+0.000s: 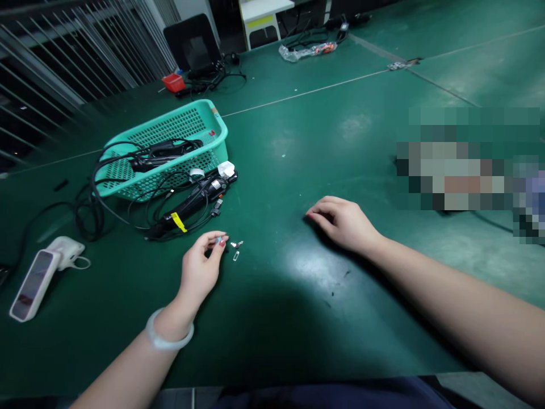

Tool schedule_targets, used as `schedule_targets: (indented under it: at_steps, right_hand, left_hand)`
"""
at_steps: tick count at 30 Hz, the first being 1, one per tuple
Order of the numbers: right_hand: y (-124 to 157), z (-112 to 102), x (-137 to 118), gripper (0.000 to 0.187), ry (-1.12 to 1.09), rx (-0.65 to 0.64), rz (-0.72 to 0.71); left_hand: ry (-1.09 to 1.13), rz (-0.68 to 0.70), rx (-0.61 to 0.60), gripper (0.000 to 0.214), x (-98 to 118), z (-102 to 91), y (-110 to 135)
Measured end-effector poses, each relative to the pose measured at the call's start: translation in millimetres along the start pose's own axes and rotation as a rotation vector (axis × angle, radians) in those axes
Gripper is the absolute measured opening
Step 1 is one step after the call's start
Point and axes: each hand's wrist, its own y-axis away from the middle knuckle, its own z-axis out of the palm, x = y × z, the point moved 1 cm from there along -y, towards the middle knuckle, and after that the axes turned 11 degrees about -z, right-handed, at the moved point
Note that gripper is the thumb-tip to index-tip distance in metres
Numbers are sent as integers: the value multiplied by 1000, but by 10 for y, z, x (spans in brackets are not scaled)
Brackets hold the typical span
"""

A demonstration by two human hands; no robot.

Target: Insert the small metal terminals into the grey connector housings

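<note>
My left hand point(201, 266) hovers low over the green table point(298, 170), its fingertips pinched together beside a few small metal parts point(237, 249); something tiny may sit between the fingertips, but I cannot make it out. A pale bangle circles that wrist. My right hand point(343, 221) rests palm down on the table further right, fingers curled loosely, with nothing visible in it. A black handheld tool point(193, 203) with a yellow tag and cables lies just beyond my left hand.
A teal plastic basket point(213, 130) holding black cables stands at the left. A white handheld scanner point(40, 275) lies near the left edge. Far back are a red box point(174, 82), a black chair, more cables and a plastic bag. A blurred patch covers the right.
</note>
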Motion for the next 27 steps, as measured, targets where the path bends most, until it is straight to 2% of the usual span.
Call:
schedule_targets:
  at_steps: [3, 5, 7, 10, 12, 15, 20, 27]
  right_hand:
    - [0, 7, -12, 21, -9, -12, 3]
    - [1, 11, -22, 21, -7, -20, 4]
    - [4, 14, -28, 21, -1, -28, 2]
    - [13, 21, -14, 21, 3, -47, 3]
    - [17, 28, 4, 20, 0, -76, 1]
    - [14, 33, 15, 19, -11, -122, -12]
    - [9, 38, -35, 20, -20, -187, -15]
    - [19, 75, -90, 20, 37, -202, -28]
  left_hand:
    - [16, 15, -60, 15, 14, 212, -12]
    - [-23, 81, -99, 14, 99, 462, 4]
    - [70, 127, -167, 13, 241, 767, 25]
    - [323, 38, -354, 11, 488, 1182, 52]
    - [467, -48, -388, 11, 611, 1326, 66]
    - [595, -68, -362, 12, 657, 1325, 77]
    - [653, -142, -367, 11, 503, 1183, 29]
    - [636, -119, -447, 10, 469, 1238, -75]
